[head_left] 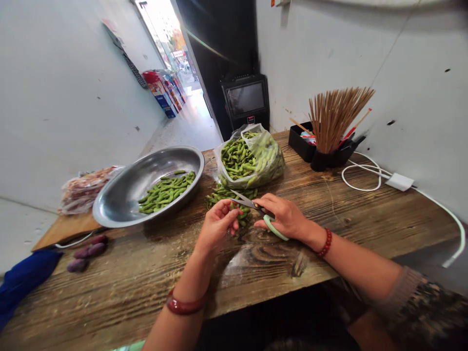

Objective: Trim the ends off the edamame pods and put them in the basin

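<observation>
My right hand (pixel 283 214) grips a pair of scissors (pixel 269 225) with pale green handles, their blades parted and pointing left. Close to the blade tips, my left hand (pixel 218 225) is pinched closed; whatever its fingertips hold is too small or hidden to make out. Behind both hands, a loose pile of green soybean pods (pixel 219 195) lies on the wooden table, partly covered by my fingers. A clear plastic bag (pixel 272 161) full of more pods stands just beyond the pile. To the left, a wide steel basin (pixel 120 192) holds a layer of pods on its right side.
At the back right stand a black holder (pixel 321 161) of wooden skewers (pixel 334 119) and a white cable (pixel 360 187). Purple round items (pixel 87 251), a bagged reddish food (pixel 86 190) and blue cloth (pixel 29 278) lie left. A black screen device (pixel 246 100) is behind the table (pixel 146 287).
</observation>
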{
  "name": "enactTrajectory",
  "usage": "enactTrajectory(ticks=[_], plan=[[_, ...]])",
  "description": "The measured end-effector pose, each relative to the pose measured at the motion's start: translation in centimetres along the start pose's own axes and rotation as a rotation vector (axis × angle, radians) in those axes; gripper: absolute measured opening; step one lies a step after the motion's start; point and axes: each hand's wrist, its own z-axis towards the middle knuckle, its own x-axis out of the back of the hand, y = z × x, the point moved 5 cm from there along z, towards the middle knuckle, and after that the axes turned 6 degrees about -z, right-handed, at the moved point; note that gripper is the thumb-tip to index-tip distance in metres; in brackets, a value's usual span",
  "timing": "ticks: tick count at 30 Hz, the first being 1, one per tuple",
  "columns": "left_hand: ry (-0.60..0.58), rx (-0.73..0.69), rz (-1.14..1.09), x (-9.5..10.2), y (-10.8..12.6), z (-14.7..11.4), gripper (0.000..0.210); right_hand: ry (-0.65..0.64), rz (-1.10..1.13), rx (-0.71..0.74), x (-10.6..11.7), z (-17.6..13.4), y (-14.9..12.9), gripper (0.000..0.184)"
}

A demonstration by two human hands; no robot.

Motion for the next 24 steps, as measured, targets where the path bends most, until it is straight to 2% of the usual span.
enactTrajectory(ticks=[6, 13, 24], plan=[[-0.031, -0.009, 0.016, -0.48, -0.1, -0.06, 0.032, -0.044, -0.022, 0.009, -0.18, -0.06, -0.15, 0.053], [-0.01, -0.038, 0.206, -0.6, -0.06, -0.26, 0.022, -0.099, -0.045, 0.003, -0.08, 0.13, -0.51, 0.054], [-0.02, -0.071, 0.251, -0.93, -0.17, -0.15, 0.018, -0.084, -0.039, 0.047, -0.46, 0.03, -0.19, 0.059]])
